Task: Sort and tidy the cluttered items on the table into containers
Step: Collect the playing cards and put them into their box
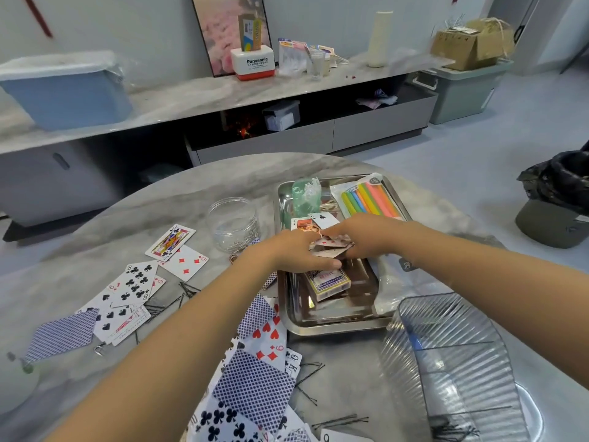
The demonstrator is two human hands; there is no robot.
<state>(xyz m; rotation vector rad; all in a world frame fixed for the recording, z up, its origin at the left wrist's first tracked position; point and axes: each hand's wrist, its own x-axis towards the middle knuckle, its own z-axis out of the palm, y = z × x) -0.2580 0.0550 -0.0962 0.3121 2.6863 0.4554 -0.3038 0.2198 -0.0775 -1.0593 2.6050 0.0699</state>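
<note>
- left hand (294,250) and right hand (366,236) both pinching a small stack of playing cards (331,245) between them, over the rectangular steel tray (334,323)
- blue-backed card box (326,283) lies in tray, just near of hands
- loose cards (134,283) scattered left and near on grey marble table (159,205)

Single head-worn wide-angle view, looking forward and down from above the near edge of the round table (197,186). Forearms enter from the bottom corners, close to the lens. Farther off, a low cabinet (287,135) along the wall fills the upper frame. Edges bend noticeably.
</note>
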